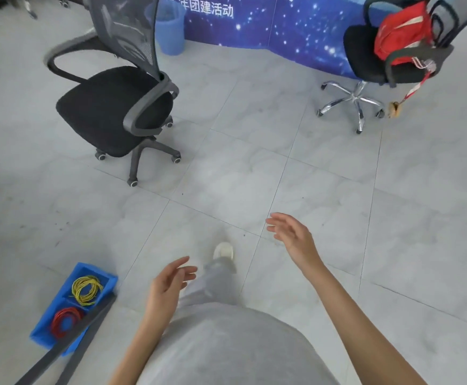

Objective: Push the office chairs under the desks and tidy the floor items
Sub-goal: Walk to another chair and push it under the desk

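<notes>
Task looks barely begun. Both hands are empty with fingers loose and spread: left hand (168, 284) near centre, right hand (292, 234) just right of it and farther out, neither touching anything. The person stands mid-floor, one shoe (224, 250) forward.

Left to do, as I judge it: both chairs stand out on the open tile floor (254, 168), and no desk shows beside them. A grey bar (68, 340) at near left may be a desk frame, cannot tell.

Counts:
- Chairs, whole: two. Grey chair (112, 109) far left, mesh back, dark base. Chrome chair (371, 56) far right, black seat, chrome base, against the blue banner (296, 29).
- More chair bases at the top left edge, too cut off to count.
- Red bag (402, 31): one, on the chrome chair's seat, its strap hanging down off the seat.
- Small brown item (394, 109): one, by the chrome base, seemingly at the strap's end; blurred.
- Blue bin (169, 26): one, far, behind the grey chair.
- Blue tray (71, 304): one, near left on the floor, partly under the grey bar; holds two coils, yellow coil (87, 290) and red coil (65, 320), in separate compartments.
</notes>
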